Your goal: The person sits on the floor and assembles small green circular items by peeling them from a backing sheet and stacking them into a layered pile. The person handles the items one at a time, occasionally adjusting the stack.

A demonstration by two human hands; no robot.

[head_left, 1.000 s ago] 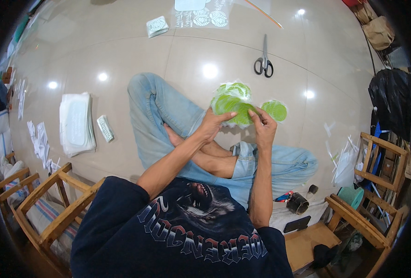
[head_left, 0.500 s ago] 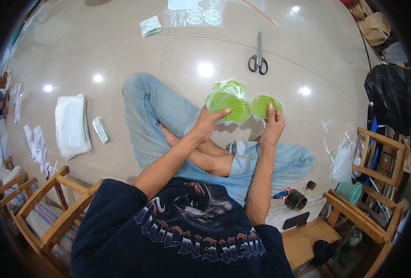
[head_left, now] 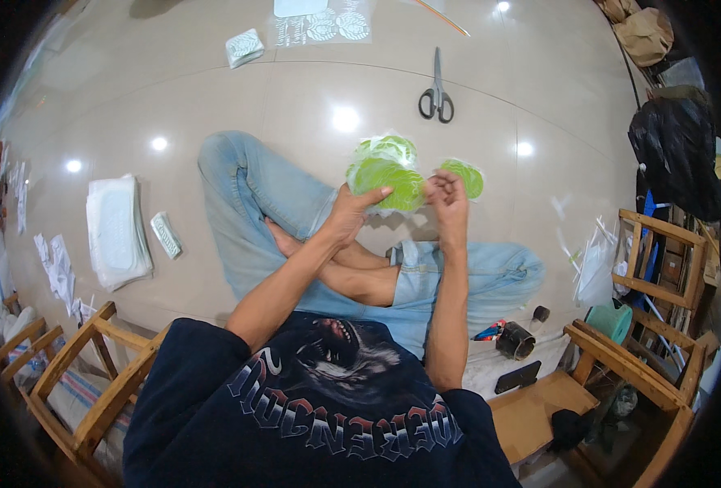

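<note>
My left hand grips a stack of green stickers with white patterns and whitish clear margins, its thumb lying across the top one. Close to the right edge of that stack, my right hand has its fingers curled together. Whether a sticker's edge is between those fingertips is too small to tell. Just beyond the right hand, a single green sticker appears to lie on the floor, apart from the stack.
Black-handled scissors lie ahead on the tiled floor. A bundle of white printed pieces and a clear printed sheet sit farther off. To the left are a white stack and a small banded bundle. Wooden frames stand nearby.
My right hand has let go of the single green sticker and moved left toward the stack. The left hand still holds the stack. The whole view has shifted slightly.
</note>
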